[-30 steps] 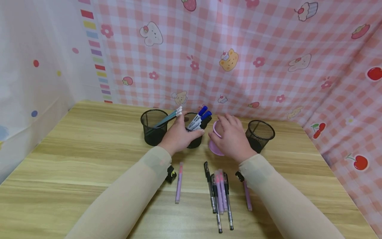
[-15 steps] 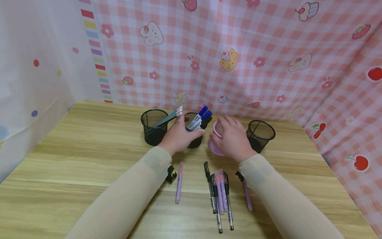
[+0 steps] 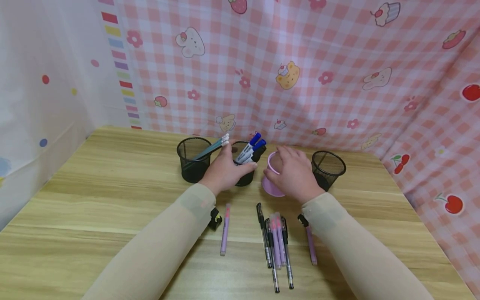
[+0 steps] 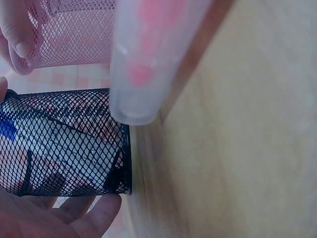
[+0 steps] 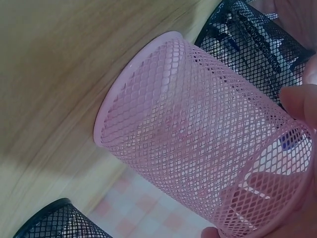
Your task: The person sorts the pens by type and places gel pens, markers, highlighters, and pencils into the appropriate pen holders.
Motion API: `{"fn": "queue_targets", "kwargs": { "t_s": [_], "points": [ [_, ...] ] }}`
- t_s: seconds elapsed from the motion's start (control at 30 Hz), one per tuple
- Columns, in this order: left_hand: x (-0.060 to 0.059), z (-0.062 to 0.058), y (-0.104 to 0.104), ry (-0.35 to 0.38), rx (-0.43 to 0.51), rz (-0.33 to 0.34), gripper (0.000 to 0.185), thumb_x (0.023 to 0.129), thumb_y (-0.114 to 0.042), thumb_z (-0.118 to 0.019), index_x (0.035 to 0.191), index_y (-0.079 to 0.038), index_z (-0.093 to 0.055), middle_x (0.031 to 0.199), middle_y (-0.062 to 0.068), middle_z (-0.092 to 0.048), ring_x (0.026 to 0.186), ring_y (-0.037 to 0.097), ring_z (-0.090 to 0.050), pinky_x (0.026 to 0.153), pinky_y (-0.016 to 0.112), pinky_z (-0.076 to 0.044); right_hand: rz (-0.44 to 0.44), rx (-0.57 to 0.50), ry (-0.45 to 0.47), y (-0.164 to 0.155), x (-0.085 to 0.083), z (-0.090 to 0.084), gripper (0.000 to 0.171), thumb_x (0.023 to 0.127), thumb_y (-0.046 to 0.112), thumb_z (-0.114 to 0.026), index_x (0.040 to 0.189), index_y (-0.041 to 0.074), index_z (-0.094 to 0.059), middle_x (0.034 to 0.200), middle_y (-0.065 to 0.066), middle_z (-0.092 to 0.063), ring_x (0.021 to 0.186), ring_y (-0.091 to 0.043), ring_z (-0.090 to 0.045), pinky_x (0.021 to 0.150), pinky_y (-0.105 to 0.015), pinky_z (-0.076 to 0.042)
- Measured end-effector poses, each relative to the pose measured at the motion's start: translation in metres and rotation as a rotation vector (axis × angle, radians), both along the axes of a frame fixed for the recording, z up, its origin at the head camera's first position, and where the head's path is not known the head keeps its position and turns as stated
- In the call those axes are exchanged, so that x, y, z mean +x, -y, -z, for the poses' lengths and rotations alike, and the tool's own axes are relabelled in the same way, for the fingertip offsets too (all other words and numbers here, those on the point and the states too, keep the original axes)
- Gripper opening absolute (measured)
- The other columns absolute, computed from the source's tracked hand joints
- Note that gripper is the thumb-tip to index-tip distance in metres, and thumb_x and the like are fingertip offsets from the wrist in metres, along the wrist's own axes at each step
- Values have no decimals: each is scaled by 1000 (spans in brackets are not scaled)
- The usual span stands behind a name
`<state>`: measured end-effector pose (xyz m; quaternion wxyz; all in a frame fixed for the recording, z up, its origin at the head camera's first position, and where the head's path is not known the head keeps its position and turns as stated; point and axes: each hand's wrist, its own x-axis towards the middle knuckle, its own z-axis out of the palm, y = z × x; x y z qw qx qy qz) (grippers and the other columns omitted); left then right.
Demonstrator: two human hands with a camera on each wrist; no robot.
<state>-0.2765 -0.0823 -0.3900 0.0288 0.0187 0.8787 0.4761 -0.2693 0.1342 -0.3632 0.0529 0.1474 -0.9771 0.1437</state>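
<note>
Pink wire mesh fills our grip: from the head view, our right hand (image 3: pixel 294 175) curls round the pink mesh pen cup (image 3: pixel 272 183), which sits on the pale wooden table (image 3: pixel 93 200) between the two black cups. At its nine o'clock, our left hand (image 3: pixel 225 171) wraps the black mesh cup holding blue-capped markers (image 3: pixel 245 166). Another black mesh cup with white-tipped pens (image 3: pixel 193 160) stands farther out at nine o'clock, and an empty black mesh cup (image 3: pixel 327 168) at three o'clock. Loose purple and black pens (image 3: pixel 276 243) lie at six o'clock.

Seen from the left wrist, the marker cup's base rests on the wood, fingers beneath it.

Seen from the right wrist, the pink cup (image 5: pixel 198 139) appears tilted, thumb on its rim.

We judge the step to be positioning the cups; the next move likely calls for settling the pink one upright before reaching for pens. Both forearms run forward, wrists low, palms turned inward.
</note>
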Motion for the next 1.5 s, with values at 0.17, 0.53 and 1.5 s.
{"fn": "queue_targets", "kwargs": {
  "t_s": [0.17,0.53,1.5],
  "points": [
    [0,0,-1,-6,1,2,103,88,-66,-74,166,-31,-17,165,11,-42,141,34,-54,117,54,-44,4,2,15,-1,0,0,86,97,50,-69,160,1,-39,165,-18,-43,151,-41,-35,124,-59,-28],
    [1,-1,-2,-7,-2,3,103,88,-67,-74,166,-31,-17,165,10,-42,141,34,-53,117,54,-44,-21,54,40,-5,2,-6,82,95,45,-68,159,0,-42,163,-22,-43,151,-43,-34,123,-57,-28],
    [1,0,0,10,2,-3,102,88,-69,-73,166,-33,-18,167,9,-40,140,34,-54,116,54,-45,14,-20,96,-12,1,0,91,93,53,-74,163,9,-37,165,-20,-40,149,-49,-39,119,-64,-38]
  ]
}}
